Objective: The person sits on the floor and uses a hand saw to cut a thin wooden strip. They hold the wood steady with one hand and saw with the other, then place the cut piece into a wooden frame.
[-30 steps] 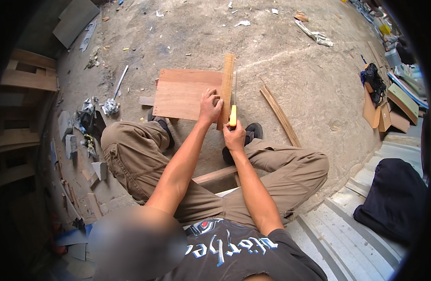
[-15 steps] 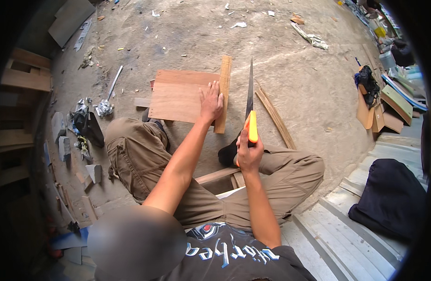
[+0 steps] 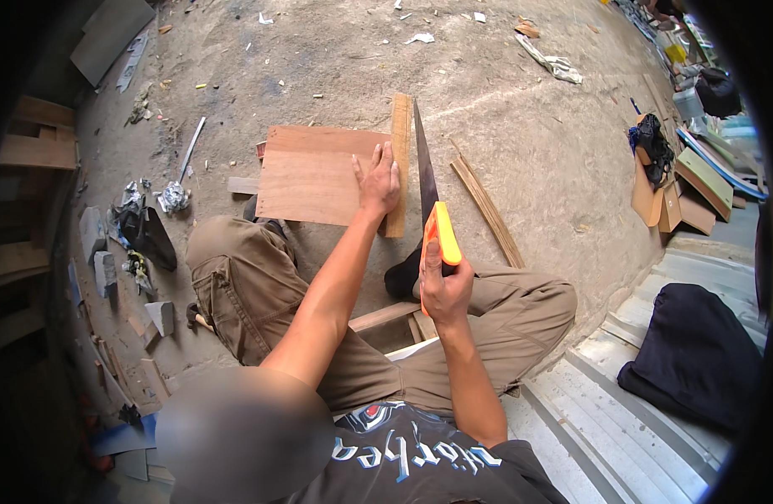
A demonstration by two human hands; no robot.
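My left hand [image 3: 378, 181] lies with fingers stretched out over the right edge of a thin reddish-brown wooden board [image 3: 306, 175]. Along that edge runs a narrow wooden strip [image 3: 400, 160], and the hand's outer side is against it. My right hand [image 3: 447, 286] is wrapped round the orange and yellow handle of a handsaw [image 3: 426, 168]. Its dark blade points away from me, just right of the strip, with the tip leaning toward the strip's far end. Whether the blade touches the wood I cannot tell.
Right of the saw lies a split wooden stick [image 3: 489, 212]. Crumpled foil [image 3: 174, 197], a black bag [image 3: 151, 235] and grey block pieces [image 3: 160, 318] lie at the left. A black cloth bundle [image 3: 693, 357] rests on ridged metal sheeting [image 3: 588, 420]. Cardboard [image 3: 645, 193] stands at the right.
The saw blade has swung left, its tip now close to the strip, and my right hand has turned with it. My left hand stays on the board. The whole view has shifted slightly.
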